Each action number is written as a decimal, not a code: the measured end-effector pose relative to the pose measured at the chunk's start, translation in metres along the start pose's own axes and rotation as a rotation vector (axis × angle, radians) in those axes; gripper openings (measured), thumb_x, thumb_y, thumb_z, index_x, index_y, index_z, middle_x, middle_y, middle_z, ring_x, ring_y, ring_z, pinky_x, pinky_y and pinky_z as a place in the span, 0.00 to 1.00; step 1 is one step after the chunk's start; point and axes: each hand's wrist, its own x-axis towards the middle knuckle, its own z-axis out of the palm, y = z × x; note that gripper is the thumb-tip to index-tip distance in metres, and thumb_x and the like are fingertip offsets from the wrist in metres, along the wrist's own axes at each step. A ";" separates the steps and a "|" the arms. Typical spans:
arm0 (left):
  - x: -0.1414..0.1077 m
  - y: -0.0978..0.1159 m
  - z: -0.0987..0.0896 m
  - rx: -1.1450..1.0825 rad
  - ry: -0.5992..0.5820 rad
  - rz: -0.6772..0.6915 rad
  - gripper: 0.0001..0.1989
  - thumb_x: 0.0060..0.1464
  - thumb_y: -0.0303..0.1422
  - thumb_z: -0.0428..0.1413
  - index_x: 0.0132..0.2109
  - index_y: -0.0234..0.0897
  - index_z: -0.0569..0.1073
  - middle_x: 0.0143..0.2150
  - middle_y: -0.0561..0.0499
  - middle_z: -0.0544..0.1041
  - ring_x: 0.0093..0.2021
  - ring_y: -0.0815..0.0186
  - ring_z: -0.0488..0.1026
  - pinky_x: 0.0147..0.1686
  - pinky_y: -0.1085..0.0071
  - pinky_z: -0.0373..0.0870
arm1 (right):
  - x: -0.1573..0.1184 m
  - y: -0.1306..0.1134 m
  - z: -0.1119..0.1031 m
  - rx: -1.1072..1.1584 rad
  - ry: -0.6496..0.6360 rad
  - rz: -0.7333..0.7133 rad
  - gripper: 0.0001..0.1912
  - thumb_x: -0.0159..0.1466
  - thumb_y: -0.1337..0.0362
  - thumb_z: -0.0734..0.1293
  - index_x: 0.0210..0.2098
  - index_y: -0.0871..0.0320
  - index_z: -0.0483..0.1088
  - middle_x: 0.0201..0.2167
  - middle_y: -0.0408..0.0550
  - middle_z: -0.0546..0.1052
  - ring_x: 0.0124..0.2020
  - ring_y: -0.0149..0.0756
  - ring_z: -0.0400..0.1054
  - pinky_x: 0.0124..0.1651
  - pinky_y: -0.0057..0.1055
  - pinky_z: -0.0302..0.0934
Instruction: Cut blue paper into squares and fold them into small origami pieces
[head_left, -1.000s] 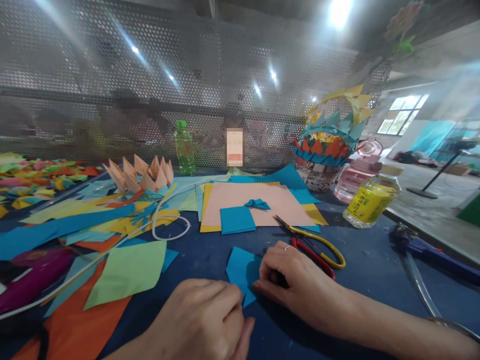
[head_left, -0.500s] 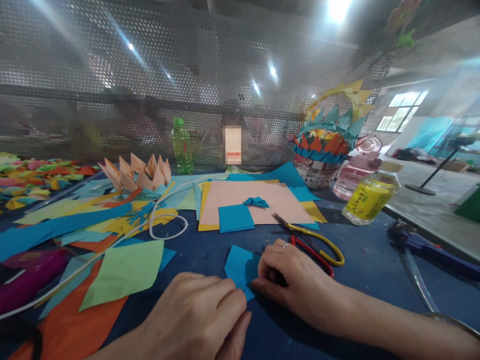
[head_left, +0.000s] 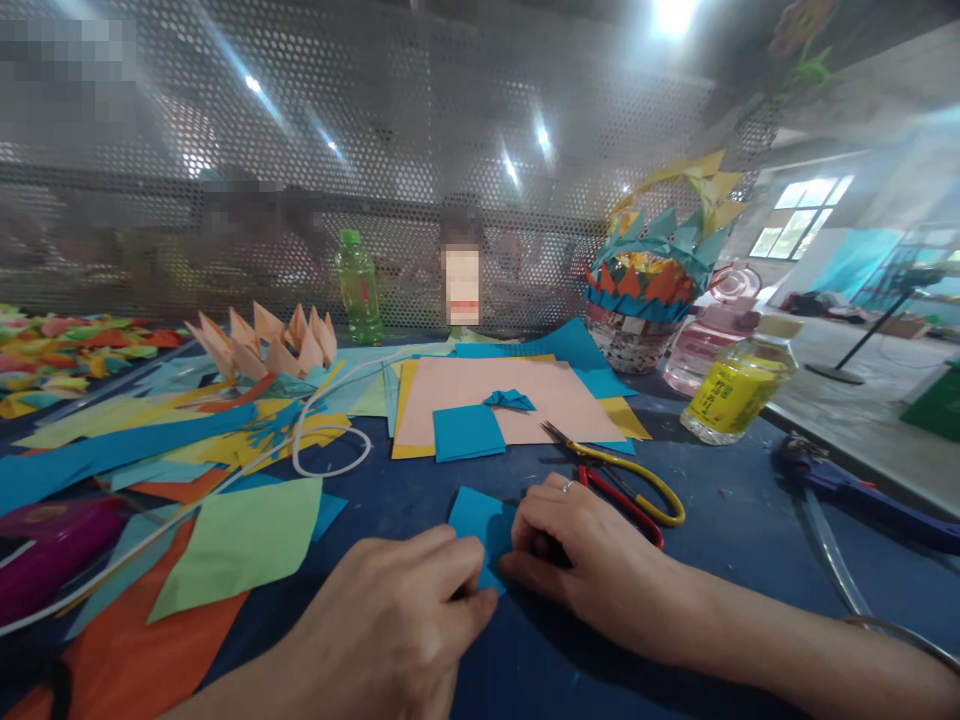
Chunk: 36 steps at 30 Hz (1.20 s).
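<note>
A small piece of blue paper lies on the dark blue table between my hands. My left hand is closed on its lower left edge, thumb against curled fingers. Curled over the paper's right side, my right hand wears a ring and grips that edge. Just beyond it are scissors with one yellow and one red handle. Further back, a blue square and a small folded blue piece rest on pink sheets.
Left: green paper, orange paper, a purple tool, a white cord and a pink paper ring. Back: a green bottle, a paper basket. Right: a yellow-labelled bottle, a blue-handled tool.
My left hand has turned a little, its thumb now showing beside the fingers at the paper's lower edge. My right hand has barely moved; the whole view has shifted slightly.
</note>
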 end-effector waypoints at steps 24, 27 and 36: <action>0.007 -0.007 0.008 0.019 0.018 0.081 0.12 0.55 0.25 0.46 0.35 0.40 0.74 0.27 0.52 0.70 0.27 0.67 0.66 0.24 0.75 0.66 | 0.002 0.009 -0.020 0.167 -0.169 0.039 0.16 0.58 0.71 0.67 0.46 0.57 0.65 0.29 0.39 0.69 0.31 0.30 0.63 0.35 0.26 0.55; 0.008 0.001 -0.001 0.028 0.008 0.011 0.13 0.55 0.23 0.46 0.34 0.39 0.74 0.29 0.51 0.70 0.30 0.67 0.68 0.27 0.75 0.67 | 0.002 0.005 -0.018 0.154 -0.153 0.002 0.12 0.58 0.69 0.67 0.43 0.57 0.70 0.29 0.40 0.71 0.31 0.31 0.64 0.36 0.27 0.56; 0.012 -0.008 -0.011 -0.021 -0.072 0.074 0.09 0.56 0.25 0.48 0.33 0.39 0.73 0.29 0.52 0.71 0.29 0.68 0.69 0.27 0.76 0.67 | 0.005 -0.005 -0.004 0.091 -0.066 0.038 0.06 0.62 0.62 0.68 0.31 0.57 0.72 0.26 0.41 0.74 0.32 0.32 0.63 0.35 0.28 0.53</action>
